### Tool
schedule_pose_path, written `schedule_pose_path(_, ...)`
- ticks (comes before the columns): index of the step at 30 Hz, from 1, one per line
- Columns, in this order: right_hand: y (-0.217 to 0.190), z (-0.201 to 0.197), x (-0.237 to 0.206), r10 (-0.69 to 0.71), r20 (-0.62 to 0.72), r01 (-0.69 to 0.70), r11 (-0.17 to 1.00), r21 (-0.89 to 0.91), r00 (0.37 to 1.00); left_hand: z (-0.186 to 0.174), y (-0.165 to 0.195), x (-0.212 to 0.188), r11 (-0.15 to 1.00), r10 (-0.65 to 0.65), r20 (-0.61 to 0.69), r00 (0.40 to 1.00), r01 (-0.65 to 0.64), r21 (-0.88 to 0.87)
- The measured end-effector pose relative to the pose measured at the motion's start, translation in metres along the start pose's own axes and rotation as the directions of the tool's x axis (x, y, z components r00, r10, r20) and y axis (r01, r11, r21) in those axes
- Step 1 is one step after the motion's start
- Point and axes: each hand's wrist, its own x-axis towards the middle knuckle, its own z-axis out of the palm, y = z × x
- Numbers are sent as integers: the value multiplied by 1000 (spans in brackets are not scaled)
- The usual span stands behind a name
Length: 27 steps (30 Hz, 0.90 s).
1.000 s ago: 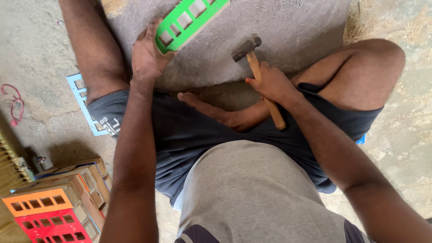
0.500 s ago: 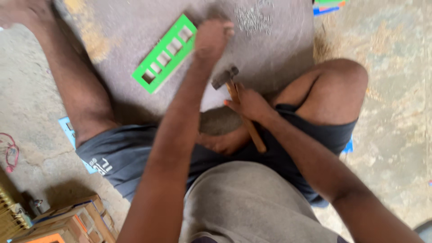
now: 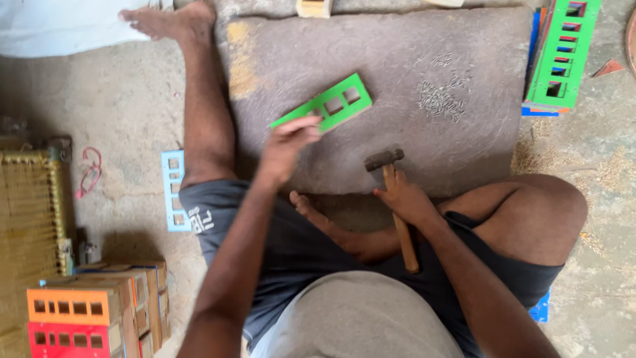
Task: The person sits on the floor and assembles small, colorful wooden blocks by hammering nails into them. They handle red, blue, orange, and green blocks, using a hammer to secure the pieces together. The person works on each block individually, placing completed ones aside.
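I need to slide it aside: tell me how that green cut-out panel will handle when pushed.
The green panel looks thin and flat on the stone slab, so it should slide, not roll. Its window cut-outs leave narrow bars, probably light and somewhat fragile. The left hand touches its edge.

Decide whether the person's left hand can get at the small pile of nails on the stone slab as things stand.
Probably yes: the left hand rests on the green strip, and only bare slab lies between it and the nails.

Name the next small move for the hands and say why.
Probably press the green panel flat with the left hand: its fingers only touch the panel's near end on the stone slab, while the right hand holds the hammer beside it.
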Motion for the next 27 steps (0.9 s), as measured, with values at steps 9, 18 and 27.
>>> schedule_pose_path(9,-33,11,-61,165,289,-314,160,936,943,-110,-26,-44,990,97,-502,859,-30,141)
schedule_pose_path(18,-85,16,-72,201,153,-252,800,545,968,-86,-31,-22,585,384,-6,923,-238,775)
schedule_pose_path(27,-145,0,-44,-61,28,47,926,374,998,-92,-61,-16,677,167,-44,985,-81,732)
